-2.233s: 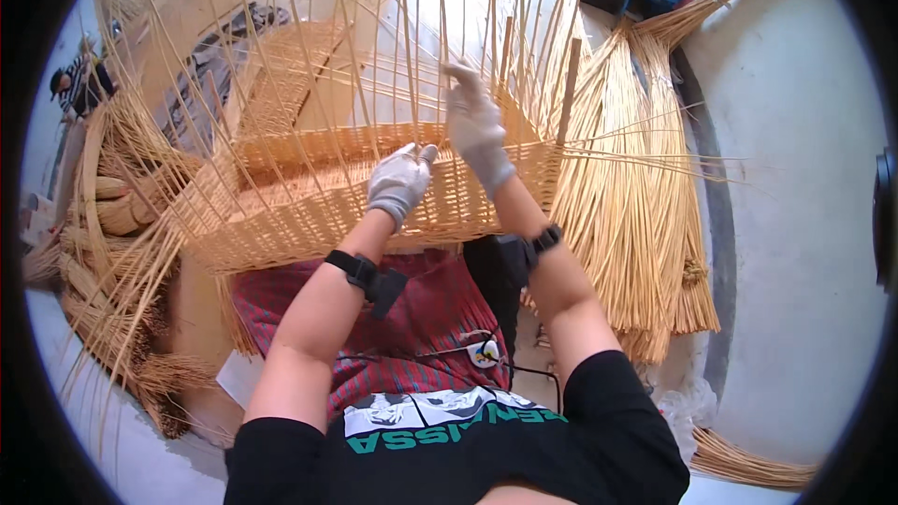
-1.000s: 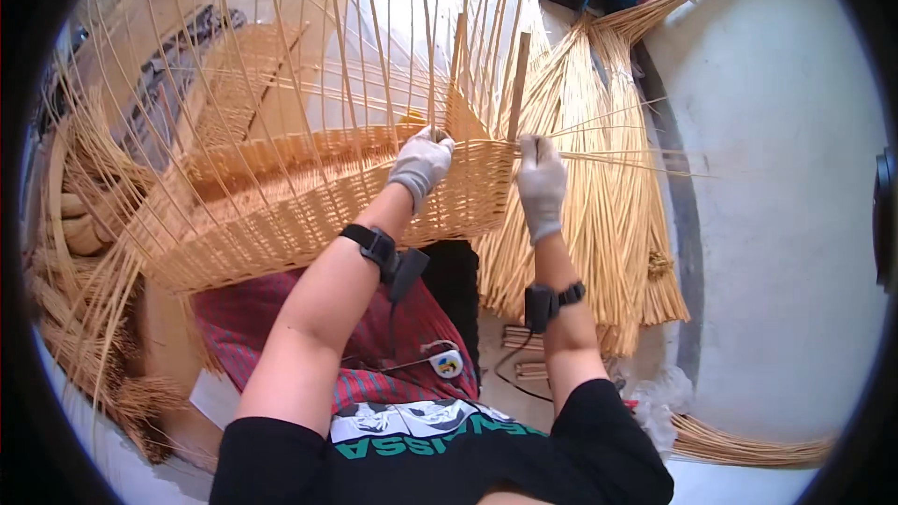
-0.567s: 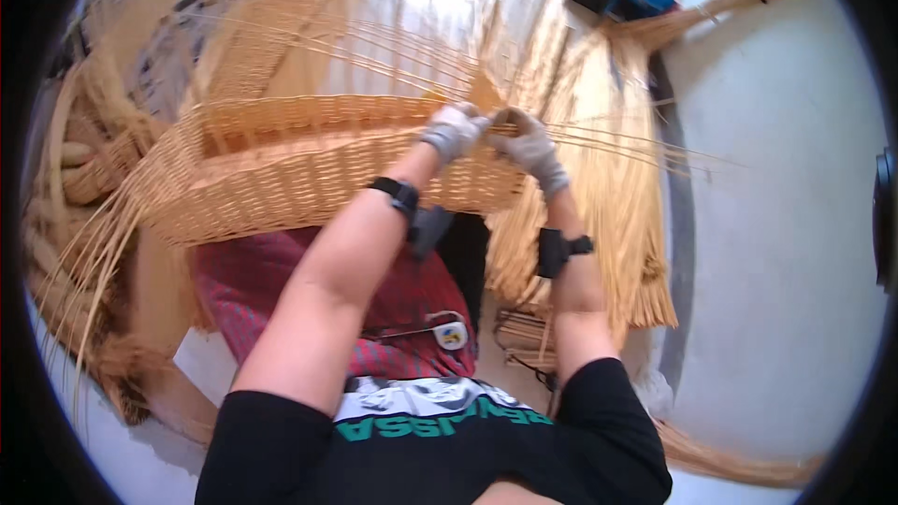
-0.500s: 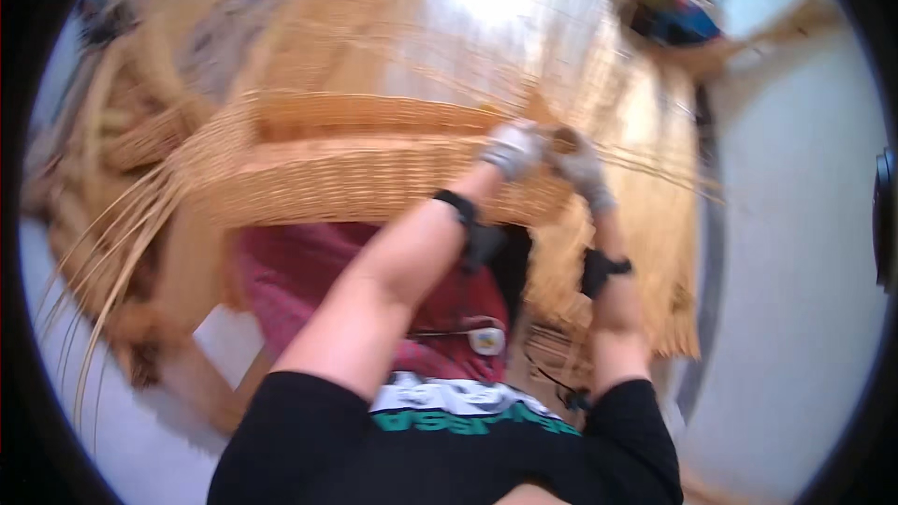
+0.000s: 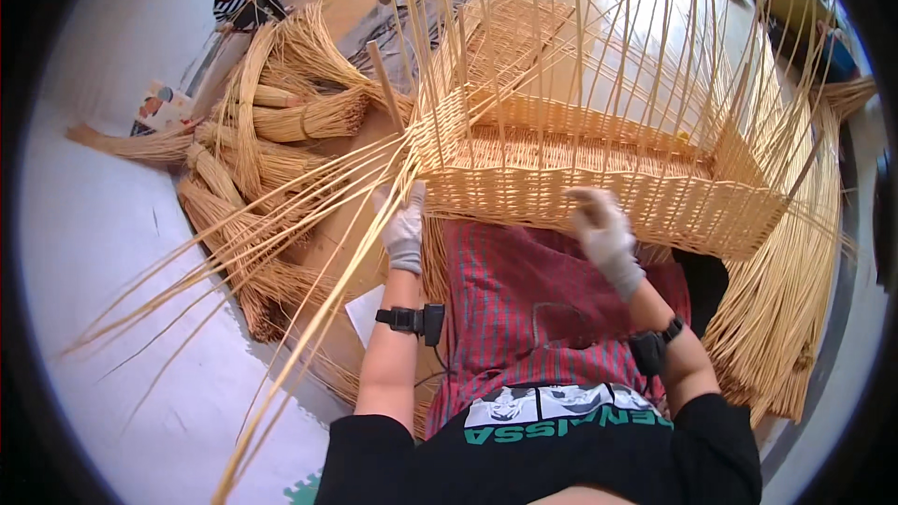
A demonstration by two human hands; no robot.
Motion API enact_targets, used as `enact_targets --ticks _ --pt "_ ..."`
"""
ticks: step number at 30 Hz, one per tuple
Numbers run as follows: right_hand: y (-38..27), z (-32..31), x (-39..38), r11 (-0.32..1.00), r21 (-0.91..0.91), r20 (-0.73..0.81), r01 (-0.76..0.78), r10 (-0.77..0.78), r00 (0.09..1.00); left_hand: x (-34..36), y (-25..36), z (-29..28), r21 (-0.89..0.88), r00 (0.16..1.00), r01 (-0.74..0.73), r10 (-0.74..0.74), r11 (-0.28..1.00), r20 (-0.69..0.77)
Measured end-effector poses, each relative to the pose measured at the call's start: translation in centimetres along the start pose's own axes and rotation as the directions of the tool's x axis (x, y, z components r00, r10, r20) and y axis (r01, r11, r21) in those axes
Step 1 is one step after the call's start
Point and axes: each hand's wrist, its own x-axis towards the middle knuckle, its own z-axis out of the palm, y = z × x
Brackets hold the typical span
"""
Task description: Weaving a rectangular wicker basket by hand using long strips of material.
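A long rectangular wicker basket (image 5: 599, 196) lies across my lap, its woven walls low and many uncut stakes standing up from its rim. At the basket's left corner my left hand (image 5: 404, 229), in a pale glove, is closed around a bunch of loose wicker strands (image 5: 309, 187) that fan out to the lower left. Some strands cross in front of its fingers and partly hide them. My right hand (image 5: 606, 236), also gloved with bare fingertips, hovers by the near wall, fingers apart and slightly blurred, with nothing visible in it.
Bundles of wicker rods (image 5: 299, 122) are heaped at the left. More long rods (image 5: 776, 318) lie at the right, below the basket's end. A flat woven panel (image 5: 514, 37) rests on the floor beyond. At the far left, a person in a striped top (image 5: 238, 5) sits low.
Both hands were together at the basket's right end. My left hand has moved to the left corner strands, my right hand to the near wall. The view has shifted, showing more upright stakes.
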Motion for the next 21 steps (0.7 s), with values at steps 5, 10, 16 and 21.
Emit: enact_targets --ticks 5,10,16,21 --pt "-10.1 15.9 10.6 0.943 0.320 -0.078 0.088 -0.066 0.995 0.6 0.1 -1.1 0.291 0.985 -0.057 0.006 0.955 0.173" --pt "-6.6 24.3 19.8 0.816 0.097 -0.259 -0.570 0.574 0.777 2.6 -3.0 -1.5 0.659 0.879 -0.459 0.196 0.596 0.435" --pt "-3.5 26.9 19.7 0.772 0.562 -0.334 -0.297 0.540 0.772 4.8 -7.2 -1.8 0.492 0.812 -0.537 0.262 0.686 0.522" --pt "-6.4 24.2 20.1 0.973 0.233 -0.313 0.004 0.071 0.947 4.6 -7.1 -1.8 0.578 0.845 -0.400 0.041 0.711 0.534"
